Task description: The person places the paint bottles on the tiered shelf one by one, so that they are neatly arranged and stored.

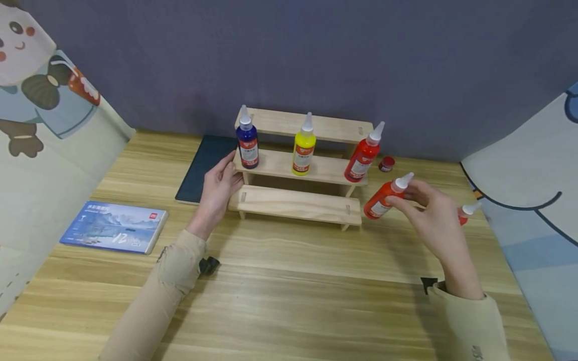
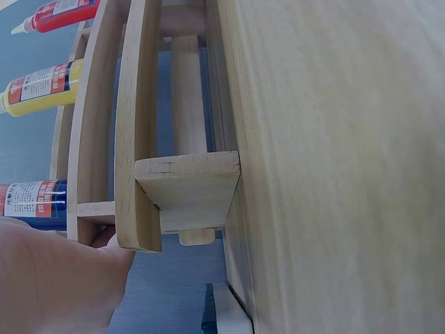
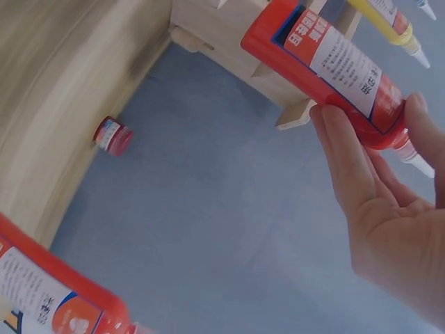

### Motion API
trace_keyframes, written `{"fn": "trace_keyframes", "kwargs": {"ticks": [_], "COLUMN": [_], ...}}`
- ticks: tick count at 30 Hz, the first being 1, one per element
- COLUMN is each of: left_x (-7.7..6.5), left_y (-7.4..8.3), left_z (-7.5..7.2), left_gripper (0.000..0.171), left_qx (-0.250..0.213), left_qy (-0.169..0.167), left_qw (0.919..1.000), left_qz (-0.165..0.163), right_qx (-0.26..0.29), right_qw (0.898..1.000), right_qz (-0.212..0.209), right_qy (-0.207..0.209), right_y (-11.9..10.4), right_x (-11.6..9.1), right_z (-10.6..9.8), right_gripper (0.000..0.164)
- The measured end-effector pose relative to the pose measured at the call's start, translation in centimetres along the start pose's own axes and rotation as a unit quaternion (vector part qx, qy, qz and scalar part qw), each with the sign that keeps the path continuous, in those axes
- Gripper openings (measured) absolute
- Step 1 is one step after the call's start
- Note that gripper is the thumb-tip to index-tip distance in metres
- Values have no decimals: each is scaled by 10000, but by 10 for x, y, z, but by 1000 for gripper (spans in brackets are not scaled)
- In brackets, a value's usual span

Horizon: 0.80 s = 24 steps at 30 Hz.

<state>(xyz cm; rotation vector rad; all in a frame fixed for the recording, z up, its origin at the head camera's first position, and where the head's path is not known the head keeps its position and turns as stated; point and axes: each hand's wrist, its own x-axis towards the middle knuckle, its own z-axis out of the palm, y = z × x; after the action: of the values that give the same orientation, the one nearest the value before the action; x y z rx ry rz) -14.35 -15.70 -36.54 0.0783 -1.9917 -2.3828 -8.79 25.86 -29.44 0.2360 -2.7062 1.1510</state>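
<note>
My right hand grips an orange-red paint bottle near its white nozzle, tilted and held off the table, just right of a three-step wooden rack. In the right wrist view the thumb and fingers pinch that bottle's upper end. My left hand holds the rack's left end at the middle step; some of its fingers are hidden behind the wood. On the middle step stand a dark blue bottle, a yellow bottle and a red bottle.
Another red bottle stands at the right, mostly behind my right hand. A small red jar sits behind the rack's right end. Leftward lie a dark flat board and a blue boxed pad. A grey-blue wall rises behind.
</note>
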Motion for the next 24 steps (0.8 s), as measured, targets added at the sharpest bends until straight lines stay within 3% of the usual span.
{"fn": "trace_keyframes", "kwargs": {"ticks": [24], "left_x": [-1], "left_y": [0], "left_z": [0], "left_gripper": [52], "left_qx": [51], "left_qy": [6], "left_qw": [10000], "left_qz": [-52], "right_qx": [247], "right_qw": [9995], "right_qz": [-156], "right_qy": [-70], "right_y": [-16], "right_x": [12], "right_z": [31], "right_gripper": [40]}}
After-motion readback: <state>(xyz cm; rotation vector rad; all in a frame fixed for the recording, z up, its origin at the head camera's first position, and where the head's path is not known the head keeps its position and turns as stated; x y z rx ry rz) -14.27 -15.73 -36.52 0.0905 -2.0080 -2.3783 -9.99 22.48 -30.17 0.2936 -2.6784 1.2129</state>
